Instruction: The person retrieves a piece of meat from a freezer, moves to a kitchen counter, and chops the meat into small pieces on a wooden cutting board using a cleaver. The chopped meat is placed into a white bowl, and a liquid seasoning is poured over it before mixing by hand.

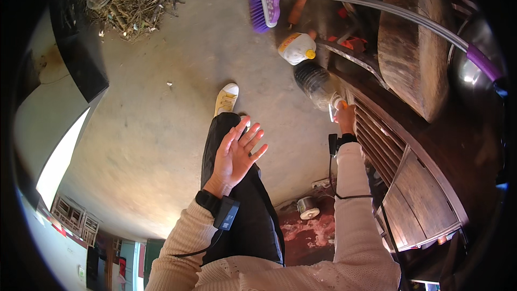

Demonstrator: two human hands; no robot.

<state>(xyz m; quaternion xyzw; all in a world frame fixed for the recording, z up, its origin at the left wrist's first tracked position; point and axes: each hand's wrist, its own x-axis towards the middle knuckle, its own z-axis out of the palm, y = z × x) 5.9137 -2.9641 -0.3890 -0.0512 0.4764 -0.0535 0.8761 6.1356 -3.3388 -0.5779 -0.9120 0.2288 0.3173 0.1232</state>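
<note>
My right hand (pixel 345 118) closes around the neck end of a large clear plastic bottle (pixel 317 83), by its orange cap and white handle. The far end of that bottle looks dark and ribbed. Just beyond it a white plastic jug (pixel 297 49) with a yellow cap and an orange-yellow label rests on the floor. My left hand (pixel 238 149) hovers over my dark trousers, palm turned up and fingers spread, holding nothing. Both wrists wear black straps with cables.
A purple broom (pixel 271 0) stretches across the upper right. Beside my right arm stands a slatted wooden cabinet (pixel 420 186); a thick wooden slab (pixel 412 48) is behind it. Twigs and litter (pixel 133 8) cover the far left floor. A metal pot-like object (pixel 307 207) sits near my right elbow.
</note>
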